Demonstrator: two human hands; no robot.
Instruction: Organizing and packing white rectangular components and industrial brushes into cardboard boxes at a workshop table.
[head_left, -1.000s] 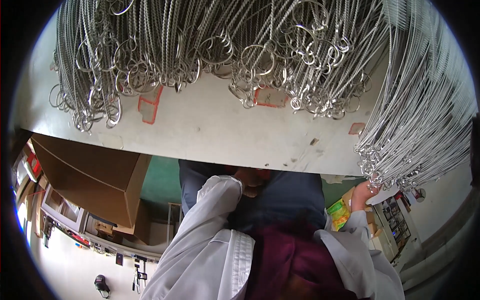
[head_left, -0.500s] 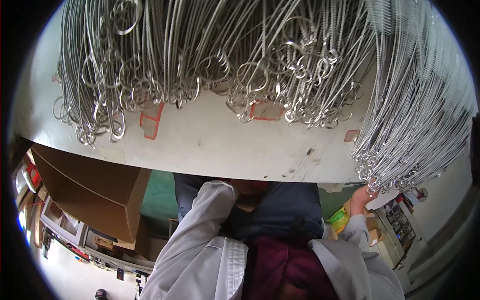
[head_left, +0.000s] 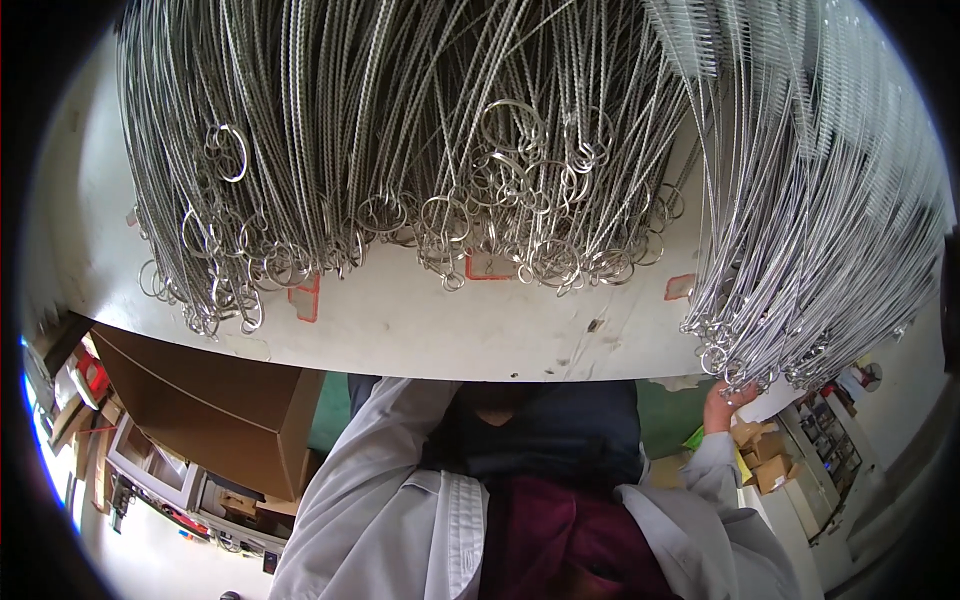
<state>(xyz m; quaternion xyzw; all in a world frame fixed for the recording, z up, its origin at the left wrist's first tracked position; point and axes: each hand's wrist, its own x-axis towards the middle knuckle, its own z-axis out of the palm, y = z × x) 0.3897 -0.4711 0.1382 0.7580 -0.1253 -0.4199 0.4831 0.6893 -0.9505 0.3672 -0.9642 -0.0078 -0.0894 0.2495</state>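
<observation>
Many thin twisted-wire brushes lie on the white table. A wide bundle of twisted stems (head_left: 340,120) spans its left and middle, with metal rings (head_left: 540,190) at the near ends. A second, brighter bundle of wire brushes (head_left: 800,270) fans over the right side, its bristles showing at the far end. My right hand (head_left: 725,407) is at the table's near right edge, against that bundle's ring ends. The rings cover most of its fingers, so their grip cannot be made out. My left sleeve (head_left: 385,420) runs up to the table edge, and the left hand is hidden beneath it.
The table's near edge (head_left: 450,370) curves across in front of my lap. An open cardboard box (head_left: 210,400) stands below it on the left. Small cartons (head_left: 765,455) and a shelf unit (head_left: 830,440) are low on the right. Red-outlined patches (head_left: 305,298) mark the tabletop.
The view has shifted, so the left bundle and table edge sit lower. My right hand stays by the right bundle's rings. The left arm's end has slipped further beneath the table edge.
</observation>
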